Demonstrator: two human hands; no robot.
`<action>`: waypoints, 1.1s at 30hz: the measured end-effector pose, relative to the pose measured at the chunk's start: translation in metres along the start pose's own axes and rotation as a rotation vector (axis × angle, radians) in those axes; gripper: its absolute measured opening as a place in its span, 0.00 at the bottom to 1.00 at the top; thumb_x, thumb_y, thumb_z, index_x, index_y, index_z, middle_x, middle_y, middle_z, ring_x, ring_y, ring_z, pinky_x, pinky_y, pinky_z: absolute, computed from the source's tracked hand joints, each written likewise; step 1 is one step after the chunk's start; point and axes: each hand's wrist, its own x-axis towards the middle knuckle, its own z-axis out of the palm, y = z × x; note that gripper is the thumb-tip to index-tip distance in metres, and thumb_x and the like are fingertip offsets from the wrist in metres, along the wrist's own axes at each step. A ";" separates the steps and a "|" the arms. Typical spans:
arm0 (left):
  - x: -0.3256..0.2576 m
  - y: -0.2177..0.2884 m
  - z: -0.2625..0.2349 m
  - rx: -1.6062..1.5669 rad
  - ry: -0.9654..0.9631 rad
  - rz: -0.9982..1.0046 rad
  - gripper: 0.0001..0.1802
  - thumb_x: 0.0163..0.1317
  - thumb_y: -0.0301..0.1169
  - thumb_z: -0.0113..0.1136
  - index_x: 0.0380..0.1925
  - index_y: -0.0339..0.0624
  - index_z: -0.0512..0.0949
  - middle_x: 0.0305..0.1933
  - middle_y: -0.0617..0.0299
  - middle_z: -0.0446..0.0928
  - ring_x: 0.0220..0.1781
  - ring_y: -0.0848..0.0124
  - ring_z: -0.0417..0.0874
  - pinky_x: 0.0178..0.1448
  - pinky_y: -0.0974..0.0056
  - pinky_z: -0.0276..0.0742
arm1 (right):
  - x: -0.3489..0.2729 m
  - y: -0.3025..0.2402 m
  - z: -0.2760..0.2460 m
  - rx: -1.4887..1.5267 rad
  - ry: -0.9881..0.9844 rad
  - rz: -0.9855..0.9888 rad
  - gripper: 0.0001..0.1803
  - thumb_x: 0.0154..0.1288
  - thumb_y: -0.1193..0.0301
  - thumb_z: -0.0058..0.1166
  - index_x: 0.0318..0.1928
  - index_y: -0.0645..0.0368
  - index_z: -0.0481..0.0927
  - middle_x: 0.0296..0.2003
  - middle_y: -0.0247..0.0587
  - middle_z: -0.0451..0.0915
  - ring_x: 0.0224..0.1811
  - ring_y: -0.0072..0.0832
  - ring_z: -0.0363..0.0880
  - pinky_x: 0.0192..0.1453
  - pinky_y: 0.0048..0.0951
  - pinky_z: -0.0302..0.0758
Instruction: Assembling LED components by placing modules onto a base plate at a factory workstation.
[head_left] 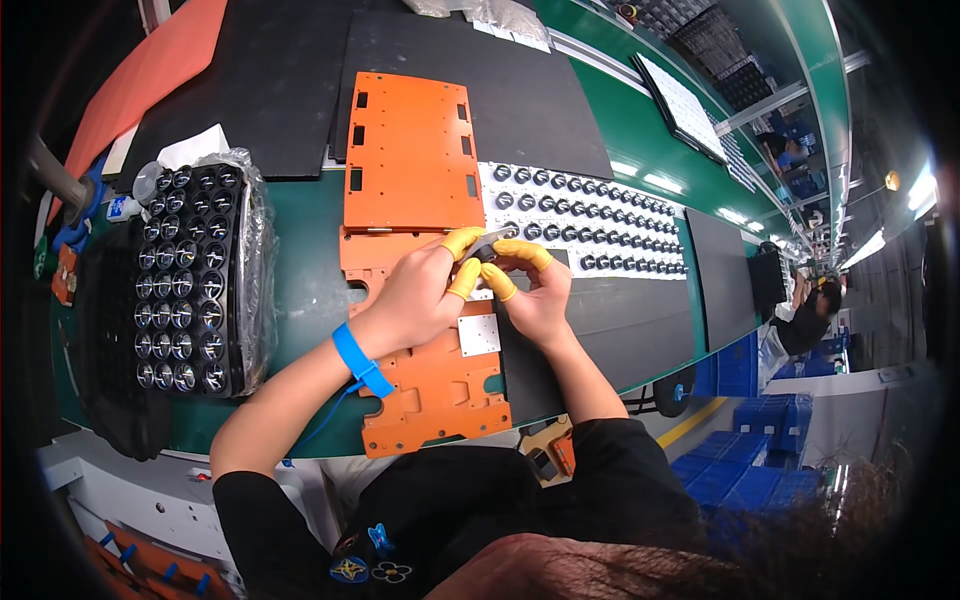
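A small dark round lens part (485, 252) is pinched between the fingertips of both hands, above an orange fixture. My left hand (420, 292), with yellow finger cots and a blue wrist strap (362, 360), is closed on its left side. My right hand (540, 298), also in yellow finger cots, grips it from the right. The fingers cover much of the part. Under the hands lies the orange fixture plate (425, 405) with a white square plate (479, 335) on it. Just right of the hands, a white board (560, 214) carries rows of black round lens parts.
On the left, a black tray (237, 300) in clear plastic holds rows of shiny round lenses. An orange cover panel (412, 150) lies beyond my hands. Black mats (610, 335) cover parts of the green bench (305, 270). Blue bins (735, 470) stand at lower right; another person (808, 318) is farther off.
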 end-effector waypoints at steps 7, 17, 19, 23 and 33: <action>-0.001 0.000 -0.002 -0.213 -0.011 -0.121 0.15 0.67 0.28 0.55 0.51 0.31 0.73 0.36 0.47 0.82 0.36 0.63 0.86 0.40 0.62 0.80 | 0.003 -0.010 -0.001 -0.126 0.007 -0.130 0.15 0.54 0.77 0.69 0.43 0.64 0.83 0.32 0.41 0.85 0.31 0.24 0.84 0.36 0.22 0.79; -0.003 0.002 0.000 0.093 0.078 0.245 0.21 0.59 0.21 0.61 0.53 0.39 0.72 0.48 0.52 0.70 0.49 0.60 0.72 0.48 0.61 0.76 | 0.002 -0.011 -0.005 0.439 0.141 0.283 0.11 0.75 0.69 0.48 0.47 0.65 0.73 0.29 0.38 0.77 0.23 0.21 0.76 0.27 0.21 0.73; -0.010 -0.007 0.007 0.154 0.047 0.330 0.25 0.55 0.19 0.63 0.55 0.41 0.73 0.50 0.54 0.68 0.56 0.58 0.65 0.53 0.58 0.73 | 0.010 -0.008 -0.014 0.711 -0.104 0.660 0.21 0.76 0.57 0.45 0.45 0.66 0.74 0.29 0.40 0.78 0.22 0.24 0.77 0.24 0.24 0.73; -0.012 -0.020 0.009 0.321 -0.043 0.452 0.28 0.49 0.20 0.66 0.54 0.46 0.76 0.52 0.64 0.75 0.54 0.61 0.63 0.56 0.59 0.66 | 0.016 -0.010 -0.035 0.889 -0.483 0.796 0.22 0.71 0.56 0.51 0.42 0.68 0.78 0.23 0.41 0.78 0.19 0.25 0.75 0.20 0.23 0.70; -0.011 -0.001 0.007 0.472 -0.097 0.605 0.27 0.42 0.24 0.75 0.47 0.49 0.79 0.54 0.60 0.74 0.57 0.55 0.65 0.58 0.55 0.70 | 0.008 0.005 -0.050 0.961 -0.660 0.731 0.12 0.61 0.71 0.61 0.40 0.66 0.77 0.27 0.38 0.77 0.17 0.19 0.71 0.19 0.20 0.66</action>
